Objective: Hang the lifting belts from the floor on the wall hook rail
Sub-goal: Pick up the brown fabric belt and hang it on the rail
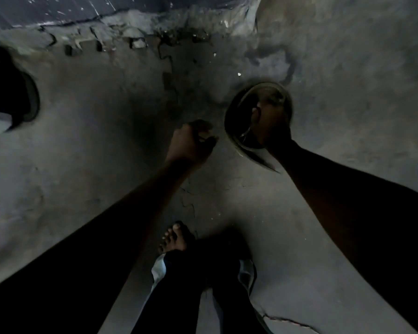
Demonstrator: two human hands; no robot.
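A dark lifting belt (233, 112) lies coiled in a loop on the concrete floor, right of centre, with its tail trailing toward the lower right. My right hand (270, 121) reaches down into the loop and its fingers are closed on the belt's inner side. My left hand (191, 141) hovers just left of the belt with fingers curled; whether it holds anything is hard to tell in the dim light. No hook rail is in view.
The floor (94, 165) is rough cracked concrete. My bare foot (175, 238) stands at the bottom centre. A large dark rounded object (12, 97) sits at the left edge. A dark wall base (82, 8) runs along the top.
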